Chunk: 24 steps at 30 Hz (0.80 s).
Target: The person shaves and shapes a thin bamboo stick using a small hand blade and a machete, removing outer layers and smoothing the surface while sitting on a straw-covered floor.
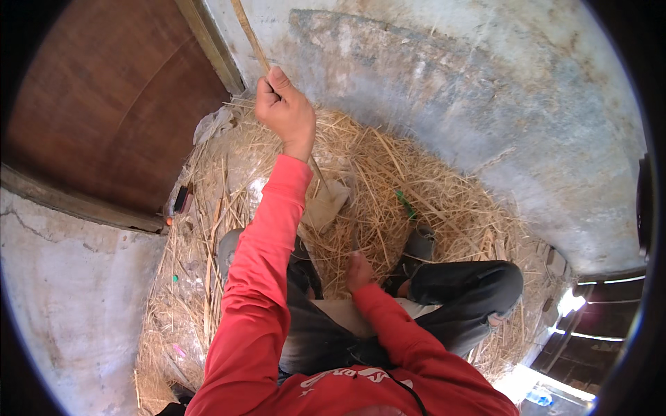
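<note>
So from my end of the feed, the main thing is a thin stick (pixel 250 31), up toward the top of the view, slanting in front of the wall (pixel 472 97). The left hand (pixel 286 114) has it in a closed fist, thumb on top, and more of the stick comes out below the wrist. That lower bit runs down to a beige cloth-like piece (pixel 326 208); can't tell if they're actually touching. The right hand (pixel 359 272) is way lower, between the knees, fingers curled. There's a thin dark thing just above it, but it's too small for me to say whether that hand is gripping it.

Around all that I see loose straw (pixel 444 194) over the floor, with a green thing (pixel 406 204) lying in it near a dark shoe (pixel 420 244). The person is in red sleeves (pixel 257 256) and dark pants (pixel 458 284), knees bent. Far left there's a brown door (pixel 118 104).
</note>
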Each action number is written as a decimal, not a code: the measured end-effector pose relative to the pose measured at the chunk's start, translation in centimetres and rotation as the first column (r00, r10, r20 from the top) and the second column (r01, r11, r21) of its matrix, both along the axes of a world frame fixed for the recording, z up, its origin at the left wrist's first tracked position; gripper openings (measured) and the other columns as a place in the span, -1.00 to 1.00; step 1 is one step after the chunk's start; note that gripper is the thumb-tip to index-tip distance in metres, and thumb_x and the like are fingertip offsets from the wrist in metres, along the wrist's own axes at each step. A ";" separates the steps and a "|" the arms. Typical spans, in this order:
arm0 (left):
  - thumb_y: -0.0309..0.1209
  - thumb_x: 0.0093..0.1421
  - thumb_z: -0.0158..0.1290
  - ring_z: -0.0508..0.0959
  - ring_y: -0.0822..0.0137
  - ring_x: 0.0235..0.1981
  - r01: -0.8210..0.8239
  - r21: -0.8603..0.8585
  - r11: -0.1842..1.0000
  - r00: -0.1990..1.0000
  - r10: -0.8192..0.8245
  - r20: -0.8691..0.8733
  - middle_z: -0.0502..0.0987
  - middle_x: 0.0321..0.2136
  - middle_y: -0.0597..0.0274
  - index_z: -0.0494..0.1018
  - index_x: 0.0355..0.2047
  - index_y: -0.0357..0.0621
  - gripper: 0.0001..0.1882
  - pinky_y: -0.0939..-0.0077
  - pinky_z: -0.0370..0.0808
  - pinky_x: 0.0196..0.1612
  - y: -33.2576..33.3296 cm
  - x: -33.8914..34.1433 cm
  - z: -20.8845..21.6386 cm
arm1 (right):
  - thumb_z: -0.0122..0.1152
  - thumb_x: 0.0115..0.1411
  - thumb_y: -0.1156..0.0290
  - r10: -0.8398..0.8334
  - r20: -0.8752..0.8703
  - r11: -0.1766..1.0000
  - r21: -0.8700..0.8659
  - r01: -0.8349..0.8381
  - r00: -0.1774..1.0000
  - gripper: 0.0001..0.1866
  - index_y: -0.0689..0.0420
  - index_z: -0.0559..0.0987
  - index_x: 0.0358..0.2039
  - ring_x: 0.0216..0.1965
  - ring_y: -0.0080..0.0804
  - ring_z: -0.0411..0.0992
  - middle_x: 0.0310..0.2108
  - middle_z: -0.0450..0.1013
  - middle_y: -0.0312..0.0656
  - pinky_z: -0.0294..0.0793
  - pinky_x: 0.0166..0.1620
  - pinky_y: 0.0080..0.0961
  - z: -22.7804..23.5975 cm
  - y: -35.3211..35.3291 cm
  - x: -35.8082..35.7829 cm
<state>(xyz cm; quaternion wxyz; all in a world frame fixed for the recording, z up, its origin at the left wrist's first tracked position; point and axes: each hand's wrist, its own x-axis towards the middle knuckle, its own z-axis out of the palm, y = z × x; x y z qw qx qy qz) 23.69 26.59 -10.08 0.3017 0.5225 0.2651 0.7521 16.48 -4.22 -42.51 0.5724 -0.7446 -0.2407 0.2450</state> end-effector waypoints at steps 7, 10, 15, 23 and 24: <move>-0.12 0.46 0.00 0.21 0.58 -0.55 -0.060 0.027 0.998 0.998 0.060 -0.001 0.29 -0.64 0.45 0.29 -0.56 -0.17 -0.50 0.57 0.18 -0.48 -0.6 -0.1 -0.3 | -0.16 0.48 -0.09 -0.054 -0.108 0.998 -0.030 0.051 0.993 -0.41 0.24 0.48 -0.35 -0.60 -0.20 0.30 -0.59 0.30 -0.13 0.36 -0.40 -0.12 5.0 3.1 1.3; -0.12 0.46 0.00 0.22 0.58 -0.54 -0.018 -0.004 1.000 0.999 0.018 0.032 0.30 -0.63 0.45 0.31 -0.55 -0.18 -0.51 0.57 0.20 -0.47 -0.3 -0.1 0.0 | -0.16 0.48 -0.08 -0.031 -0.364 0.975 0.196 0.109 0.931 -0.41 0.26 0.49 -0.32 -0.56 -0.27 0.33 -0.58 0.32 -0.15 0.38 -0.38 -0.18 9.8 4.7 2.3; -0.12 0.46 0.00 0.23 0.59 -0.54 -0.027 0.003 1.000 0.999 0.027 0.025 0.31 -0.62 0.45 0.33 -0.54 -0.18 -0.52 0.58 0.20 -0.47 -0.2 0.1 0.2 | -0.23 0.48 -0.12 0.047 -0.035 0.999 0.007 -0.047 0.998 -0.41 0.18 0.41 -0.39 -0.57 -0.35 0.37 -0.55 0.36 -0.25 0.46 -0.38 -0.28 -1.4 0.7 0.3; -0.12 0.48 -0.04 0.25 0.62 -0.60 0.093 0.051 0.994 0.995 -0.095 0.042 0.31 -0.66 0.45 0.31 -0.56 -0.15 -0.51 0.62 0.17 -0.53 -0.1 -0.2 -0.6 | -0.20 0.40 -0.28 -0.115 -0.351 0.990 -0.123 0.076 0.929 -0.25 0.23 0.51 -0.46 -0.48 -0.34 0.47 -0.58 0.41 -0.11 0.44 -0.32 -0.31 8.4 5.1 4.0; -0.12 0.48 -0.04 0.25 0.62 -0.62 0.122 0.048 0.991 0.991 -0.125 0.046 0.31 -0.67 0.45 0.30 -0.57 -0.14 -0.50 0.63 0.17 -0.55 0.1 -0.2 -0.6 | -0.20 0.39 -0.31 -0.084 -0.374 0.996 0.008 0.094 0.924 -0.27 0.18 0.47 -0.45 -0.54 -0.38 0.41 -0.60 0.36 -0.16 0.39 -0.38 -0.35 14.0 5.9 5.1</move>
